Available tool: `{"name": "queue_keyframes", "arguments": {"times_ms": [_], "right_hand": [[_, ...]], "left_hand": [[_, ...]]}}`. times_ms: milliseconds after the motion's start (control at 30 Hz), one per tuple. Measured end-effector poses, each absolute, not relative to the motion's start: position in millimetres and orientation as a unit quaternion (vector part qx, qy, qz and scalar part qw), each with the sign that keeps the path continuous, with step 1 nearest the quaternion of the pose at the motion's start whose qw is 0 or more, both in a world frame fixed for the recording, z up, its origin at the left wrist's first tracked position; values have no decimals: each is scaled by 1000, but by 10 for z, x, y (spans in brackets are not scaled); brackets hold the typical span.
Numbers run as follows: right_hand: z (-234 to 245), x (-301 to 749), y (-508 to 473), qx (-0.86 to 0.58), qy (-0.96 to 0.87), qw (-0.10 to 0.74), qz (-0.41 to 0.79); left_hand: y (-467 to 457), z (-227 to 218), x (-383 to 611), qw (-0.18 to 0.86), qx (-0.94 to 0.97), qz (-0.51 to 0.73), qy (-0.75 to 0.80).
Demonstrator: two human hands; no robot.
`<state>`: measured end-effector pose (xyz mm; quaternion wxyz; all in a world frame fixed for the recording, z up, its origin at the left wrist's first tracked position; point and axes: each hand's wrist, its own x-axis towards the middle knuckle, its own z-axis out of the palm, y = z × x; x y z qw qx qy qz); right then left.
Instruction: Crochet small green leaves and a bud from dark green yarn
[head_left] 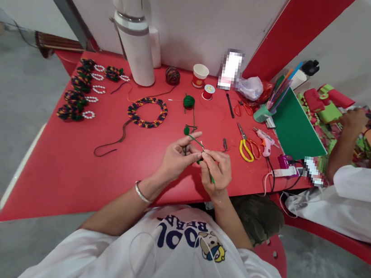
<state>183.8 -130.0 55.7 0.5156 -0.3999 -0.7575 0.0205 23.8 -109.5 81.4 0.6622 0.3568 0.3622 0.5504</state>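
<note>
My left hand (178,158) and my right hand (218,170) meet over the near edge of the red table (64,173). The left fingers pinch a strand of green yarn (192,128) that runs back to a small green yarn ball (189,101). The right hand is closed on a thin green crochet hook (212,178) whose tip points toward the left fingers. A silver bangle (141,193) sits on my left wrist.
A multicoloured yarn ring (147,112) and several small yarn pieces with pearl loops (79,91) lie to the left. A white thermos (133,27), cup (200,75), thread spool (208,92), yellow scissors (246,147) and glue gun (265,142) stand around. Another person (358,148) works at the right.
</note>
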Motion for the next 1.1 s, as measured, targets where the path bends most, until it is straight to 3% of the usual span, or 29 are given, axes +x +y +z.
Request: {"name": "queue_keyframes", "arguments": {"times_ms": [100,233,500,1100], "right_hand": [[509,1820,-1294,-384,-754,533,-10],[561,1908,-1203,-311,-769,552,81],[695,2135,-1122,-275,-793,510,189],[722,2207,-1125,-260,-796,503,215]], "left_hand": [[-1085,792,225,729,307,519,325],[-1060,820,134,761,289,493,307],[-1037,843,52,747,317,484,328],[-1010,879,-23,751,364,448,321]]}}
